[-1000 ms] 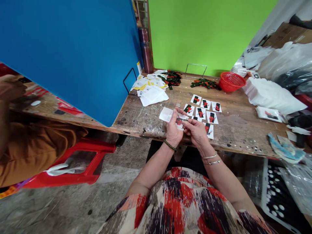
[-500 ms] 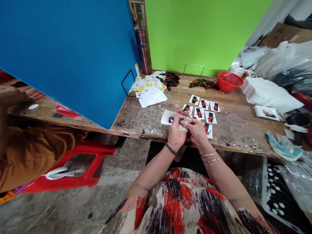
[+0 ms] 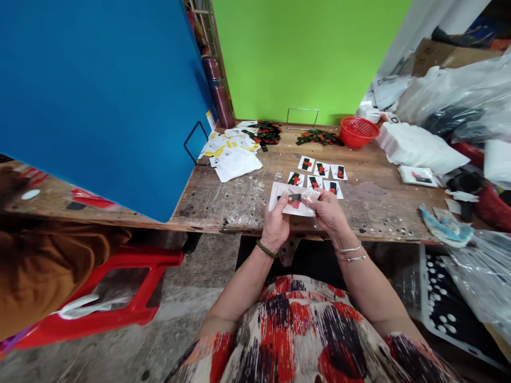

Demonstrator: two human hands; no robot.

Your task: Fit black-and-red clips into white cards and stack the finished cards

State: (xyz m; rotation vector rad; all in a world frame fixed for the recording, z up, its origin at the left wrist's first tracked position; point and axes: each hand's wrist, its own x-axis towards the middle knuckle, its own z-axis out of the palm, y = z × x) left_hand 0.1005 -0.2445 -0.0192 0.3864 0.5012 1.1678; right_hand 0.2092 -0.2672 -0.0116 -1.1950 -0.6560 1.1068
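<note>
A clear plastic bag (image 3: 297, 208) with a white card and a dark and red piece in it is held flat above the table's front edge. My left hand (image 3: 277, 223) grips its left end, thumb on top. At its right end my right hand (image 3: 328, 211) pinches the bag between thumb and fingers. Just beyond lie several white cards (image 3: 321, 169) in rows, each bearing dark green and red pieces. A stack of white bags (image 3: 238, 166) lies to the left, beside scattered white and yellow cards (image 3: 227, 141).
Dark green and red pieces (image 3: 268, 132) form two piles at the back, near a red basket (image 3: 359, 133). A maroon flask (image 3: 219, 94) stands at the back left. White packages (image 3: 423, 146) and a blue cloth (image 3: 447, 227) lie right. Another person's brown clothing (image 3: 51, 266) shows left.
The hands have moved apart, and the bag now lies flat between them with its card and pieces more visible. The camera view has shifted, so the table items appear further left.
</note>
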